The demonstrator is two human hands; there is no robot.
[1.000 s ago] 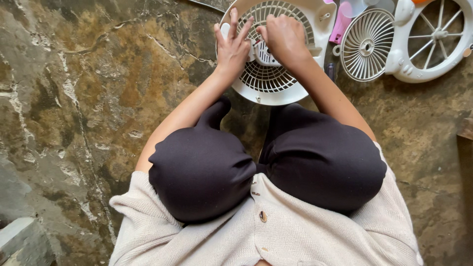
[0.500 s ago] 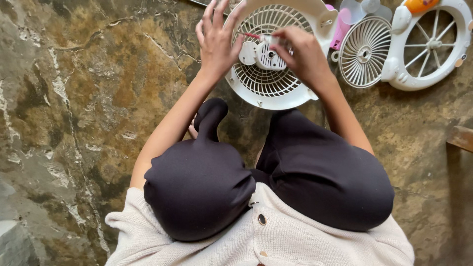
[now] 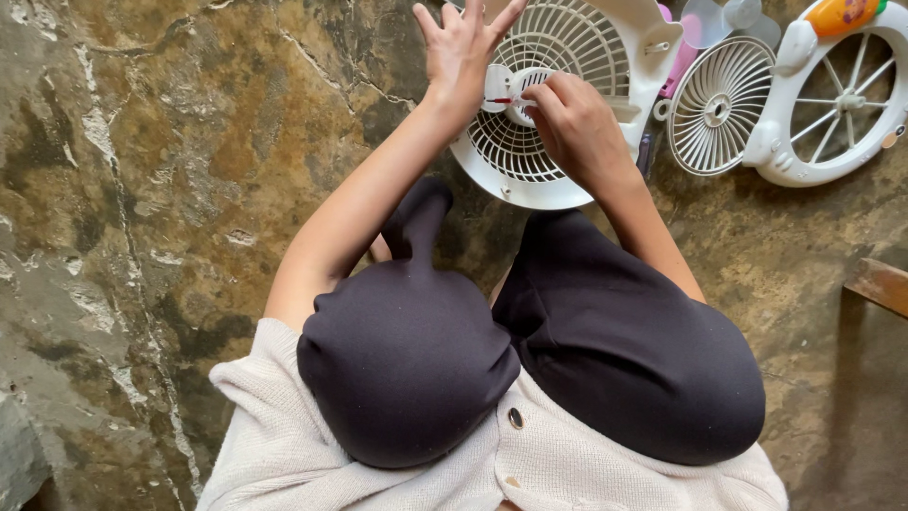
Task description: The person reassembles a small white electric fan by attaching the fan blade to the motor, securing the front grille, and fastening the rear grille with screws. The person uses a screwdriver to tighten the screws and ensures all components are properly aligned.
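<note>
Head view: right hand [image 3: 577,123] pinches a red-tipped screwdriver [image 3: 506,99] at the fan grille [image 3: 539,161] hub on the floor; left hand [image 3: 461,52], fingers spread, steadies the grille rim. Spare grille [image 3: 716,109] right of the hands. Looks like screw work; tip must stay seated.

You have no package, sign or screen before you, and the only marking of the kind is a small patch of coloured print on the orange piece [image 3: 845,15] at the top right, too small and blurred for its shape or colours to be told.
</note>
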